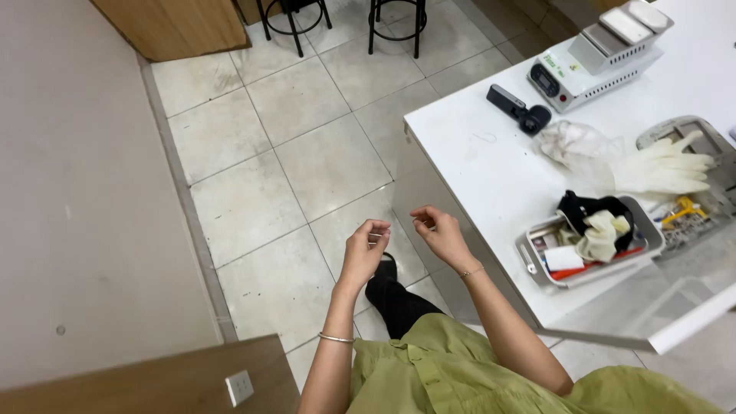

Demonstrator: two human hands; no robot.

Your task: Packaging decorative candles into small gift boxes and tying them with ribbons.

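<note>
Thread [400, 223] barely visible between left hand [366, 247], right hand [438, 230].

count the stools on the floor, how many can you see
2, both at the top edge of the view, only their black legs showing: one stool by the wooden cabinet, the other stool just right of it. More could stand out of frame.

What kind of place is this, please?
Probably a small repair or craft workshop. A white worktable carries a small white bench machine, white gloves and a metal tray of tools. Both hands are pinched over a tiled floor.
</note>
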